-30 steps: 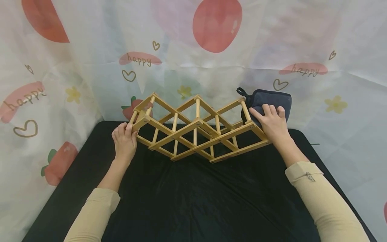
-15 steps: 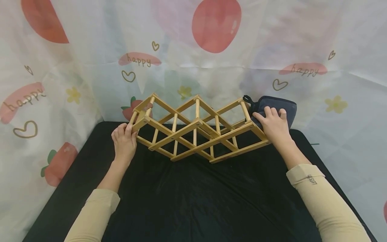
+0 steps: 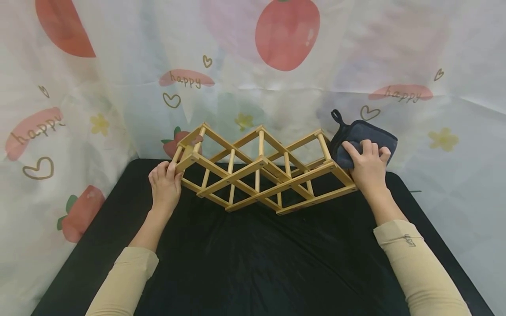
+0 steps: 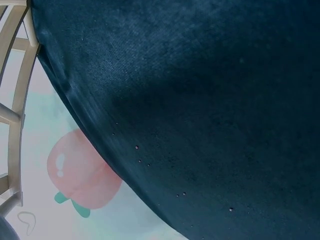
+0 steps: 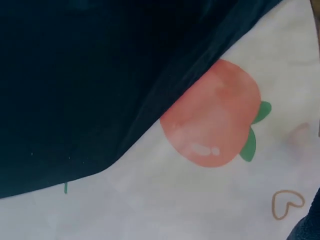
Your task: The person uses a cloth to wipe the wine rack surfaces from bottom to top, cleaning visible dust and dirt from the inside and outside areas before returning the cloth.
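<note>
A folding wooden lattice rack (image 3: 280,188), with crossed slats and round dowels, stretches across the far part of the black table in the head view. My left hand (image 3: 166,188) grips the rack's left end with its fingertips. At the other end, my right hand (image 3: 369,169) holds a dark blue fabric pouch-like piece (image 3: 381,136) with black edging and a loop (image 3: 337,116). Its fingers curl over the front of the fabric, beside the rack's right end frame. Slats of the rack also edge into the left wrist view; neither wrist view shows a hand.
The black-covered table (image 3: 253,263) ends just behind the rack. Close behind and on both sides hangs a pale printed curtain (image 3: 284,105) with fruit, hearts and words.
My right hand has shifted the dark blue fabric piece rightward, away from the rack's right end, and tilted it. My left hand still holds the rack, which stays in place.
</note>
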{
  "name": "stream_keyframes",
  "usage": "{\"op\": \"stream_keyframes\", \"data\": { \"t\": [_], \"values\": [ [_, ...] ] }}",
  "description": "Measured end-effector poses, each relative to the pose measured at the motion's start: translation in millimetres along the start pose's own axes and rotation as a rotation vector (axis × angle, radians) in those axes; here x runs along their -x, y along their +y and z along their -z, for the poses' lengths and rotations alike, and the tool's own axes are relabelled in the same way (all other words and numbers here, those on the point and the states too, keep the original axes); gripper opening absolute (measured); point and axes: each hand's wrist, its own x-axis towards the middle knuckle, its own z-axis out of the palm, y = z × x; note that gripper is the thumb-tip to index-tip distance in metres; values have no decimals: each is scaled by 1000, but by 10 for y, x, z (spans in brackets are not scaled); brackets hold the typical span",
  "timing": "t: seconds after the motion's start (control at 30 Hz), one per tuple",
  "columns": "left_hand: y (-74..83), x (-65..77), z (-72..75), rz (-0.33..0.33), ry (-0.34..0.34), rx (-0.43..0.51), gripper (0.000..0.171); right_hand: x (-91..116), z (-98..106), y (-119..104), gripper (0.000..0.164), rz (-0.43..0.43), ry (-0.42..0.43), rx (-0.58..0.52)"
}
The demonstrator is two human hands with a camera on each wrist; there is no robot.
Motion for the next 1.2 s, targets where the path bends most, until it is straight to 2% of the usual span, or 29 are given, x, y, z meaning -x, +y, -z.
{"op": "stream_keyframes", "data": {
  "t": [0.17,0.37,0.57,0.77,1.0,1.2],
  "values": [
    [9,-2,3,-5,-2,-8,37,-4,49,45,40,-35,185,-78],
    [9,-7,4,-1,-4,-7,37,50,208,44,27,-94,305,-112],
    [13,-1,6,0,-12,-9,36,236,309,-18,20,-132,416,-144],
    [4,-2,6,2,-9,-9,37,495,345,-175,17,-175,550,-166],
    [5,-8,12,-3,-5,-6,36,839,399,-384,23,-158,613,-208],
    [3,-4,4,-7,-11,-11,36,1043,389,-525,28,-69,600,-248]
  ]
}}
